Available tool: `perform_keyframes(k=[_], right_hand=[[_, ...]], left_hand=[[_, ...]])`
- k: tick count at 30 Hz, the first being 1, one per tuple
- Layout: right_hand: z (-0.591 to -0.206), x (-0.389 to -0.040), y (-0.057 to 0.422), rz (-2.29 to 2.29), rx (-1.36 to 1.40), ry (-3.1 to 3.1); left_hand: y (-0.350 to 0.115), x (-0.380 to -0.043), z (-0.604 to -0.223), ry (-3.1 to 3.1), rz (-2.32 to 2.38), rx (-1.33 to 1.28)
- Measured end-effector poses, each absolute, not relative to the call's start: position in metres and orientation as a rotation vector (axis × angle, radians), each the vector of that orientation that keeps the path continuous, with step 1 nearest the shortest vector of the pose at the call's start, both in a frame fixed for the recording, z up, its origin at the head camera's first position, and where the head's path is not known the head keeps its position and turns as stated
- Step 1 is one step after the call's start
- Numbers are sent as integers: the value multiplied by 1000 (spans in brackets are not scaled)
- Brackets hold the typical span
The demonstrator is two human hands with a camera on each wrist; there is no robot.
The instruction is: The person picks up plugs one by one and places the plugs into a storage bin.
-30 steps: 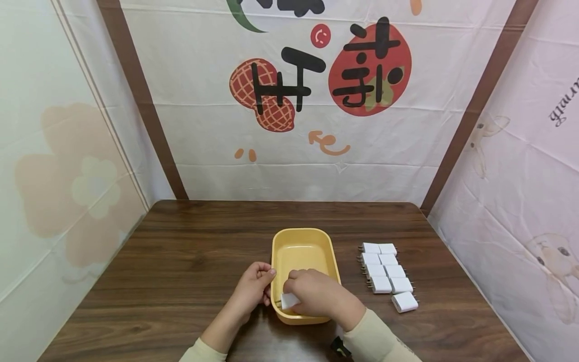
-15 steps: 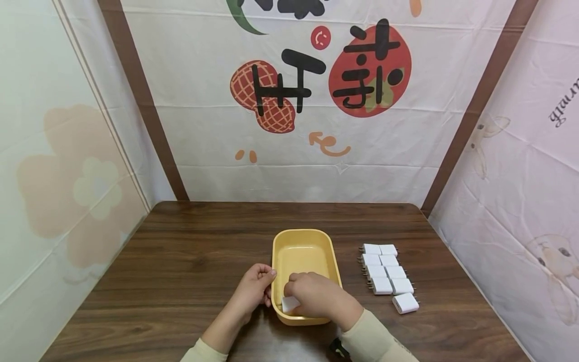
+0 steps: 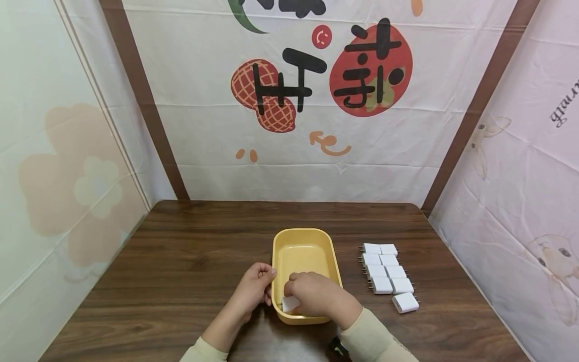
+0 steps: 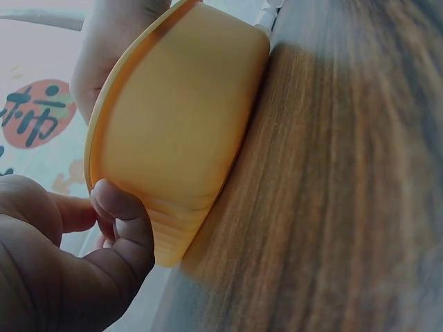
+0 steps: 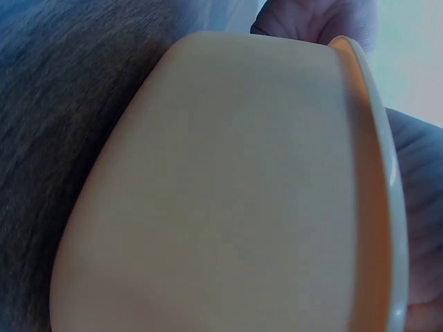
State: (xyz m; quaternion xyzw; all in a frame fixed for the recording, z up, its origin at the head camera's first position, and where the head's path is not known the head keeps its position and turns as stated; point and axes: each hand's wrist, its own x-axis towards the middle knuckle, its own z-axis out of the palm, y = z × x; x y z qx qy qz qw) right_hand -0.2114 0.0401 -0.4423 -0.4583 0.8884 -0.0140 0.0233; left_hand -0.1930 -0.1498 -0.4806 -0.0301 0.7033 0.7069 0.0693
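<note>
A yellow plastic tub (image 3: pixel 304 256) stands in the middle of the table. My left hand (image 3: pixel 253 289) pinches its left rim between thumb and fingers; in the left wrist view that hand (image 4: pixel 76 256) is at the rim of the tub (image 4: pixel 180 104). Inside the tub's near part, my right hand (image 3: pixel 316 295) holds a white charger plug (image 3: pixel 290 303) low near the bottom, by the left wall. The right fingers hide most of this plug. In the right wrist view the tub's outer wall (image 5: pixel 221 180) covers the plug, and only part of the right hand (image 5: pixel 423 207) shows.
To the right of the tub, several white charger plugs (image 3: pixel 382 285) lie in two columns, prongs outward. One plug (image 3: pixel 405 302) lies at the near end, slightly apart. The dark wooden table (image 3: pixel 199 236) ends at the back before a printed cloth (image 3: pixel 217 181).
My right hand has lowered the charger plug a little inside the tub, and its prongs, plain to see before, are now mostly out of sight. The left hand stays at the rim.
</note>
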Motion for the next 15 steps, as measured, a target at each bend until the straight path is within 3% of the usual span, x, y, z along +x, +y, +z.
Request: perform_keyframes(k=[15], right_hand=[[-443, -211, 38, -52, -1389, 2743]], left_hand=[[-150, -193, -482, 2119, 2129, -94]])
